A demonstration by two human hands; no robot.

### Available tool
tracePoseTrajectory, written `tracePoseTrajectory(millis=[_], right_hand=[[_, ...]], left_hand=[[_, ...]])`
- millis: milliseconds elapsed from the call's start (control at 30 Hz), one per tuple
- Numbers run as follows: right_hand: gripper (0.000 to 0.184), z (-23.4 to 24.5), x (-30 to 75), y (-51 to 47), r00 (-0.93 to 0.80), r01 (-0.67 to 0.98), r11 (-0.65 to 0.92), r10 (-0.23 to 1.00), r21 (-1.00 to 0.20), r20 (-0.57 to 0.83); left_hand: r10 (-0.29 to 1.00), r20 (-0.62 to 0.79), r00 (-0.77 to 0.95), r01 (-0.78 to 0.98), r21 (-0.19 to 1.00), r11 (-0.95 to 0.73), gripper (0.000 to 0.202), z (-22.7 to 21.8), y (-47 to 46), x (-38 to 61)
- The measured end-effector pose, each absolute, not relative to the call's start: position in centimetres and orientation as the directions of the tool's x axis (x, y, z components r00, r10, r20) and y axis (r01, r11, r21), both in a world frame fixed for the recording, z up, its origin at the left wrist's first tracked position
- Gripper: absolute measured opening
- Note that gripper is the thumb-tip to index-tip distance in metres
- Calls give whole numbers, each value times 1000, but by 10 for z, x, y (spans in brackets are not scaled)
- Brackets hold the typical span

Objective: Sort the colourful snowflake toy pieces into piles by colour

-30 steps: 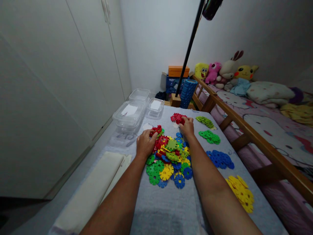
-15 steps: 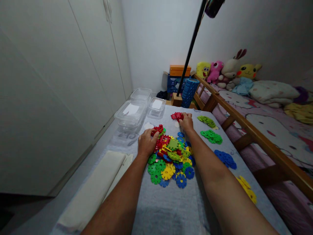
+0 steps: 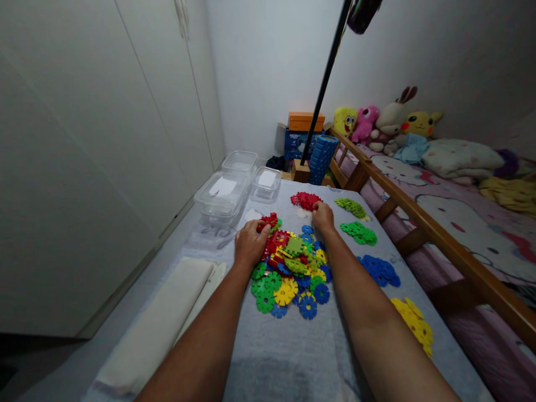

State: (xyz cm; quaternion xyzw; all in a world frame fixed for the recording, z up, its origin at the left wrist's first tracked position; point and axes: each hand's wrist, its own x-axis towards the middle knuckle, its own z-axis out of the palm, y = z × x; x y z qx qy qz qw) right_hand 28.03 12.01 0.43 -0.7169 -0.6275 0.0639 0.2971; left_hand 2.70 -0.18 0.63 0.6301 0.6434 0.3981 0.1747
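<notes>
My left hand is closed around red interlocking plastic discs at the far left edge of a mixed pile. This mixed pile of toothed discs holds red, yellow, blue, dark green and light green pieces. Farther back, my right hand rests at the near right edge of a red disc pile. Its fingers are curled in, and no piece shows in them. Sorted heaps run down the right side: light green discs, green discs, blue discs and yellow discs.
Clear plastic containers with white paper stand at the back left, beside a smaller clear box. A folded cream cloth lies at the left. A wooden bed rail borders the right side. A black pole rises behind the table.
My right hand has drawn slightly away from the red disc pile, and more of that pile shows. My left hand stays at the red discs. The view has shifted slightly.
</notes>
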Motion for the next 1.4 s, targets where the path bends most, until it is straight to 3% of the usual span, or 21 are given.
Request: tracePoseTrajectory(millis=[233, 333, 567, 667, 767, 1000, 1400], right_hand=[[34, 16, 283, 110, 134, 862, 4, 963, -507, 234], [25, 24, 285, 99, 39, 862, 33, 991, -506, 132], [6, 30, 279, 78, -162, 925, 130, 985, -357, -62], [10, 29, 276, 73, -115, 928, 94, 993, -360, -36], [14, 28, 277, 68, -34, 891, 36, 999, -453, 14], [5, 46, 314, 45, 19, 741, 44, 996, -670, 86], [15, 83, 434, -59, 176, 709, -123, 984, -695, 6]], left_hand=[[952, 270, -144, 658, 745, -111, 31, 3, 0, 26], [953, 267, -144, 652, 750, -112, 31, 4, 0, 25], [956, 252, -147, 648, 755, -100, 32, 8, 0, 26], [957, 250, -145, 651, 752, -98, 33, 8, 0, 25], [957, 249, -148, 657, 748, -93, 33, 6, 0, 25], [959, 239, -154, 659, 748, -81, 37, 4, 3, 25], [970, 201, -140, 675, 735, -55, 44, 3, 4, 23]])
